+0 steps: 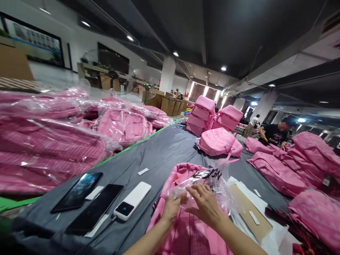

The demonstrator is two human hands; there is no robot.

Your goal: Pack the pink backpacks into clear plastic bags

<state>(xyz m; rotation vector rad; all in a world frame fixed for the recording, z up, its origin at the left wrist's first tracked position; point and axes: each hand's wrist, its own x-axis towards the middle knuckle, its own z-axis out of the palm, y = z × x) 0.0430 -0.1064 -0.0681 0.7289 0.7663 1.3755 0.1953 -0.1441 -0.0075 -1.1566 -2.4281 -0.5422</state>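
Pink backpack [191,232] lay near, w/ left hand [172,209] pinching clear plastic bag [208,176] over it; right hand [203,203], fingers half-spread, touched bag. Pwr bank [134,200] sat left on counter [159,152].

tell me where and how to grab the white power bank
Grip the white power bank across its long sides near the far end, from above, with the left hand, the nearer one. It lies flat; a cable meets its near end, so the far end looks freer.
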